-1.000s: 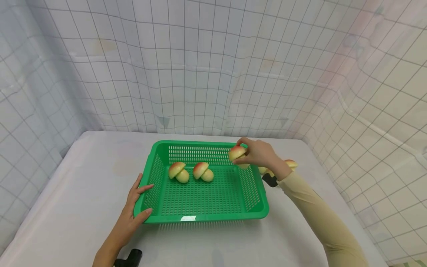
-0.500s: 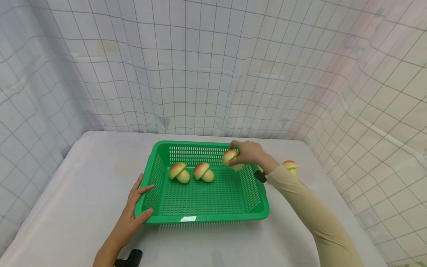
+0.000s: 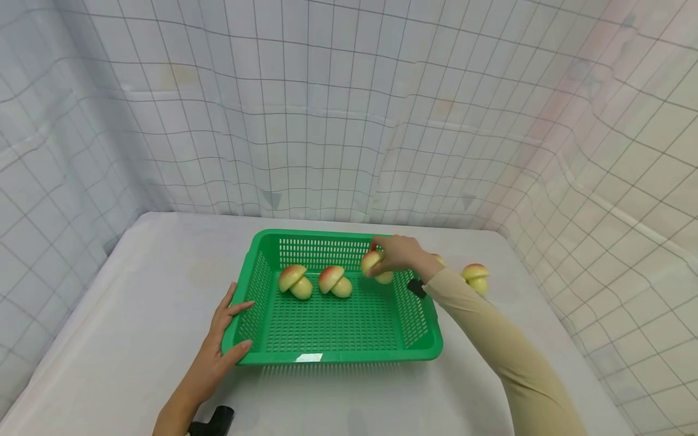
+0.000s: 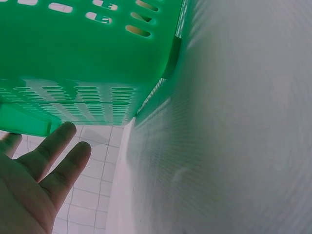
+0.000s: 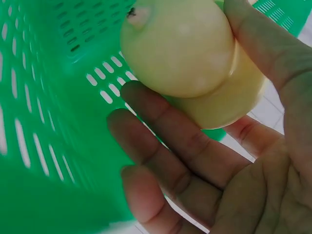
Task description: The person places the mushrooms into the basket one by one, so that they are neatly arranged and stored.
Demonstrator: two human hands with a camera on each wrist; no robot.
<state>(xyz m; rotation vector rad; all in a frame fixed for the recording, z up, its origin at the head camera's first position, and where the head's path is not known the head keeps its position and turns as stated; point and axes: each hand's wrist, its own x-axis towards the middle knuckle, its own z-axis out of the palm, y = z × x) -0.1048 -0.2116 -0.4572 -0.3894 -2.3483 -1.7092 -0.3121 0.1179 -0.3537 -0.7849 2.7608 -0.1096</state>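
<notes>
My right hand (image 3: 399,253) pinches a mushroom (image 3: 370,263), spread just cap-wide — its stem (image 3: 385,278) slants back toward my palm. Below my fingers is the basket floor (image 3: 329,324).

a table (image 3: 136,315) with a smooth white surface carries a green basket (image 3: 371,355) with slotted sides near its middle, and to the basket's right lie a mushroom-shaped piece (image 3: 476,277) with a red-tinged yellow cap and another yellow piece (image 3: 438,259), mostly hidden.
</notes>
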